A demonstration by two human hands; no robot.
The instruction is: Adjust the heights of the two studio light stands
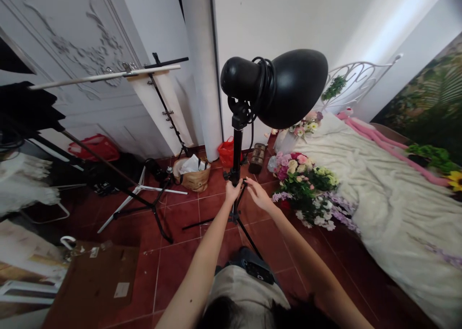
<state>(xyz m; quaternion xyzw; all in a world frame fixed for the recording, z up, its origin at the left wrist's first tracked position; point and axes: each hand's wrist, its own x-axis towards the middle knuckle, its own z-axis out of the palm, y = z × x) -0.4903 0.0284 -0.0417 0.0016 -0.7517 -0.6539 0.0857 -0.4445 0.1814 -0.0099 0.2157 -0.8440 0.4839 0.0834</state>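
Observation:
A black studio light [296,85] with a bowl-shaped reflector and a coiled cable tops an upright black light stand [237,151] in front of me. My left hand [233,192] is wrapped around the stand's pole, just below a collar. To the right of the pole, my right hand [260,196] reaches in with its fingertips pinched at a small black knob [245,181] on the stand. The stand's legs spread on the floor below both hands.
Artificial flowers [303,184] and a bed [393,199] with a cream cover lie to the right. Behind the stand are a red bag [226,151] and a wicker basket [195,177]. More tripods [144,201] and a cardboard sheet [97,281] are on the left.

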